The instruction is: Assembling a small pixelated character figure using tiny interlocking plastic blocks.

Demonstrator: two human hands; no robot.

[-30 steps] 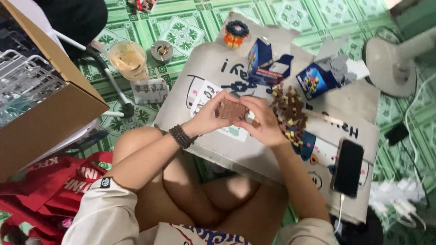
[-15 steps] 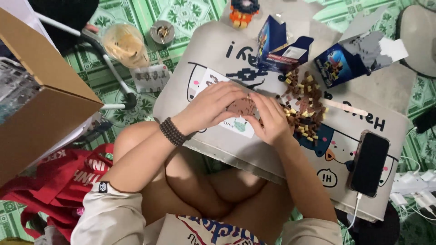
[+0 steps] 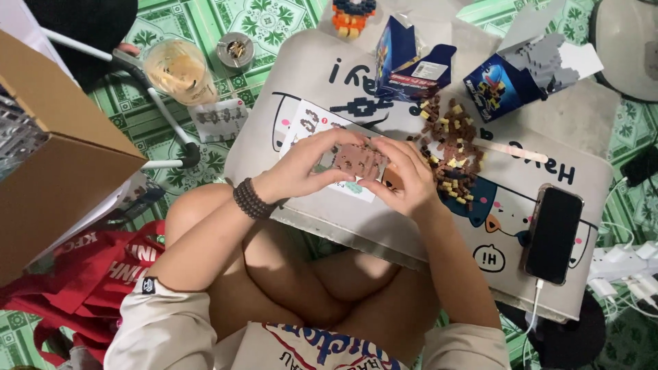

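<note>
**Brown brick panel pinched in both hands**

Brown, flat brick panel [image 3: 358, 160] sits between your hands, above the grey cushion [image 3: 425, 226]. Left hand [image 3: 308, 164] grips its left edge, right hand [image 3: 404, 179] clamps the right edge. Squeeze too hard and the panel could likely snap apart. Just beyond, the loose brick pile [image 3: 449, 154] lies close to your right fingers; a nudge may scatter it. Farther off, the blue boxes [image 3: 510, 75].

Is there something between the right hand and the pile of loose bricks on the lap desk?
Nothing visible. The right hand holds the brown brick piece together with the left hand; the brick pile lies just beside it, with only bare lap desk between.
</note>
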